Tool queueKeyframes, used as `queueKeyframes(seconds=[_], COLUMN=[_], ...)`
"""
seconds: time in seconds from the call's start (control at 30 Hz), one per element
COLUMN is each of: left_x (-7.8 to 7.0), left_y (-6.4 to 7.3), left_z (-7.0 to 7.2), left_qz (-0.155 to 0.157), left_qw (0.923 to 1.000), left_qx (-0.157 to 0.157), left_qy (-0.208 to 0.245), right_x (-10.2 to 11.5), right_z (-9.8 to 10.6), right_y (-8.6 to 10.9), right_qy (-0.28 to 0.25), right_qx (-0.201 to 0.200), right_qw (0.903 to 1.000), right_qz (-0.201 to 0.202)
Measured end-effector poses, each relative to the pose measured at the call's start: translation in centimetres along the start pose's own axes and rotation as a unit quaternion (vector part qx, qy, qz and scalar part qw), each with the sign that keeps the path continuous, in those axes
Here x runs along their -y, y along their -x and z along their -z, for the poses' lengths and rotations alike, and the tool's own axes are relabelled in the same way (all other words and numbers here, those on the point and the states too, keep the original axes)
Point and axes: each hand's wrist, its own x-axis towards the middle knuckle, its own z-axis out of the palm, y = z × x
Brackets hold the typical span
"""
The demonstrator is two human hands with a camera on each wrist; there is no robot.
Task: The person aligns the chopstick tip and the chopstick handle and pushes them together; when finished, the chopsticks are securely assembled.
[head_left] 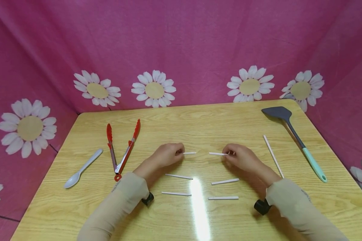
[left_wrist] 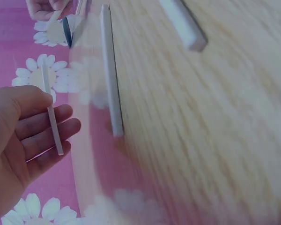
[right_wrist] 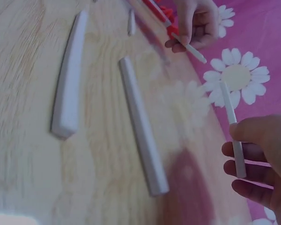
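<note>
Between thumb and fingers, my left hand [head_left: 169,154] pinches a short, thin white stick [head_left: 190,153] just above the table. My right hand [head_left: 241,157] pinches a similar white stick [head_left: 216,153] opposite it. The inner ends of the two sticks point at each other across a gap. Nearer to me, two more white sticks lie on the left, an upper one [head_left: 179,176] and a lower one [head_left: 176,193]. On the right lie another two, an upper one [head_left: 225,181] and a lower one [head_left: 223,198]. Their square edges show in the right wrist view.
Red-tipped tongs [head_left: 128,155] lie spread at the left, beside a pale plastic spoon [head_left: 82,169]. To the right are a longer white stick [head_left: 273,155] and a dark turner [head_left: 295,134] with a mint handle. A pink flowered cloth [head_left: 196,50] surrounds the wooden table [head_left: 199,124].
</note>
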Motion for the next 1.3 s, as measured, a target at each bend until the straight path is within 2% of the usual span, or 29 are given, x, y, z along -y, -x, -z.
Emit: queueKeyframes(seconds=[0.2,0.43,1.1,1.3], left_x=[-0.7,-1.4,-1.8,-1.8], left_y=[-0.2,-0.2,-0.2,-0.2], left_z=[0.6,1.1,1.3,1.3], left_qz=[-0.015,-0.034,-0.055,-0.050], left_qw=[0.9993,0.9980,0.9966,0.9961], left_qx=[-0.022,-0.042,-0.049,-0.047], left_qy=[0.027,0.033,0.038,0.055], right_x=[0.8,1.8,2.6,2.9], right_z=[0.5,0.6,0.4,0.4], right_y=[-0.4,-0.5,-0.7,-0.8], right_qy=[-0.018,-0.030,-0.059,-0.073], right_qx=[-0.031,-0.056,-0.057,-0.054], right_qw=[0.9993,0.9976,0.9959,0.9954], right_qz=[0.009,0.029,0.038,0.032])
